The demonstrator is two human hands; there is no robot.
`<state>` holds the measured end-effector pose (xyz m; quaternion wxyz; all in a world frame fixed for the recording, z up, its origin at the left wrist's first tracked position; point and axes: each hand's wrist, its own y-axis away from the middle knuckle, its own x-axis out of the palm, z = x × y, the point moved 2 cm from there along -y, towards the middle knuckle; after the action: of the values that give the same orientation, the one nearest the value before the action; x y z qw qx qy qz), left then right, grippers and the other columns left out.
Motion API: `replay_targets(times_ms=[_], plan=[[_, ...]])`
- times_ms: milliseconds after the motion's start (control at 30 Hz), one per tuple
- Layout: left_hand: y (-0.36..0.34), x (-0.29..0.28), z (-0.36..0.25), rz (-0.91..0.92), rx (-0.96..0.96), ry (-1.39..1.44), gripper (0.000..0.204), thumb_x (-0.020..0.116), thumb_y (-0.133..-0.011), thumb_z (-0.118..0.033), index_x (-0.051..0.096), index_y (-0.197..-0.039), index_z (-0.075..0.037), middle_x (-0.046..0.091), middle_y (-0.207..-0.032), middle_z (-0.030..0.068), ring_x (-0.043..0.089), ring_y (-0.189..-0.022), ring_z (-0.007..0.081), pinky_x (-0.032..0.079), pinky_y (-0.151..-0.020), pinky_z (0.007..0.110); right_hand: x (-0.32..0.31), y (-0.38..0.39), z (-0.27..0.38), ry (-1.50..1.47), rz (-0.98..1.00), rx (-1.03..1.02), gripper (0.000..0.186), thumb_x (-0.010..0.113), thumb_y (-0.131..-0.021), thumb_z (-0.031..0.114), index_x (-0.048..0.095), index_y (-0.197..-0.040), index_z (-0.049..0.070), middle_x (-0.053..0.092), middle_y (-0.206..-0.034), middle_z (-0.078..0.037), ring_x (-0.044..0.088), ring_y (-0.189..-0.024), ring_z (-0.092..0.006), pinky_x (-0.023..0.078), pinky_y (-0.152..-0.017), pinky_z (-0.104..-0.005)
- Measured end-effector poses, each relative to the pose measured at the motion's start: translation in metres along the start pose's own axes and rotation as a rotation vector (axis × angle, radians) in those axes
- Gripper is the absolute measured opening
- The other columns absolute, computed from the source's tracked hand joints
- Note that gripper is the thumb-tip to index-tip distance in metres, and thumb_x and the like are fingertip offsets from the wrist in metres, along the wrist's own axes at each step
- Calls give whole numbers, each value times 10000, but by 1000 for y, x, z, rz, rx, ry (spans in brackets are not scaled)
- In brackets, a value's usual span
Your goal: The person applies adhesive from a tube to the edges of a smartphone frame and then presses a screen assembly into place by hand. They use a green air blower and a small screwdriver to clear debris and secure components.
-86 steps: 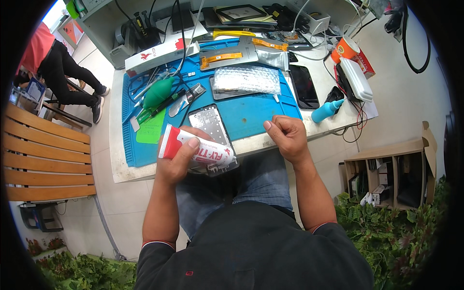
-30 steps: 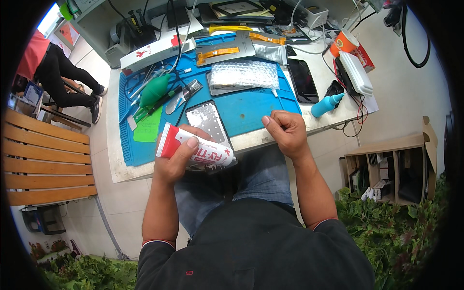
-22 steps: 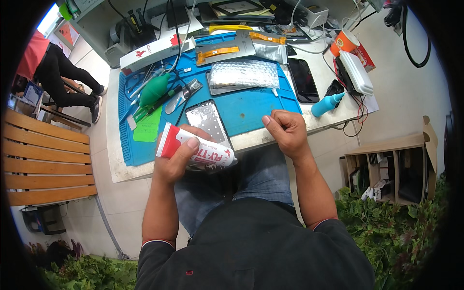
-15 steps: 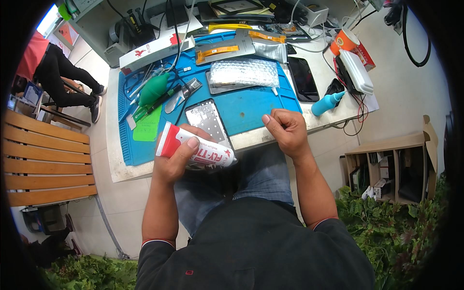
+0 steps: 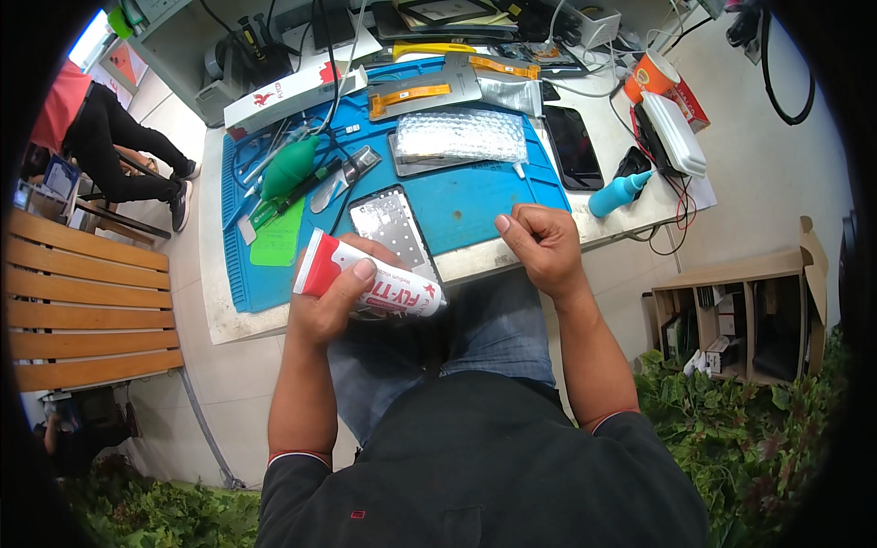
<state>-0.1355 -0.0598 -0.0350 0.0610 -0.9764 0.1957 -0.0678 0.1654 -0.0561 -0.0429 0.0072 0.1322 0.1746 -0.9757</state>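
My left hand (image 5: 327, 290) is wrapped round a white and red squeeze tube (image 5: 398, 289), thumb on top. Its tapered nozzle points right, just past the near table edge. Behind and partly under the tube lies an opened phone frame (image 5: 391, 222) with a silvery, speckled inner face. At the table's front edge, my right hand (image 5: 545, 247) is closed, the thumb resting against the curled fingers. Whatever those fingers hold, if anything, is hidden. The two hands are well apart.
On the blue work mat (image 5: 470, 212) lie a green air blower (image 5: 290, 170), a bubble-wrapped pack (image 5: 459, 137) and orange flex cables (image 5: 411, 97). To the right are a black phone (image 5: 574, 149), a light-blue bottle (image 5: 618, 194) and an orange cup (image 5: 650, 77). A wooden bench (image 5: 91, 306) stands left.
Both my hands and the tube stay practically in place. Only a person in the background at the lower left has shifted position.
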Motion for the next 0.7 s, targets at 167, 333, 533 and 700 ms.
replay_targets(times_ms=[167,333,533,700], plan=[[1,0,-1,6,-17,78,279,623,-1028,-185,722,-1108,63,787,-1021,198,769,-927,248,610,-862,370,0,1,1,-17,0,6,499,732,-995,39,385,-638,12,367,-598,-9,310,-577,-101,261,-541,-350],[0,-5,-2,-29,-26,107,339,596,-1016,-242,697,-1104,70,780,-1000,263,787,-856,298,641,-776,388,-2,-1,1,-21,6,13,503,720,-1009,41,390,-631,18,368,-598,-5,312,-583,-97,261,-544,-343],[-6,-17,-5,-588,178,691,423,488,-1103,-352,648,-1196,28,741,-1027,260,698,-651,262,543,-494,308,20,-8,42,151,80,125,452,832,-956,398,589,-928,18,617,-754,-88,574,-657,-204,474,-638,-351],[11,-44,-22,-760,245,1018,389,574,-1097,-332,670,-1259,8,741,-1035,143,596,-656,166,505,-527,237,74,-22,78,736,264,10,877,867,-783,687,569,-1181,-35,721,-894,-210,736,-883,-402,553,-821,-484]])
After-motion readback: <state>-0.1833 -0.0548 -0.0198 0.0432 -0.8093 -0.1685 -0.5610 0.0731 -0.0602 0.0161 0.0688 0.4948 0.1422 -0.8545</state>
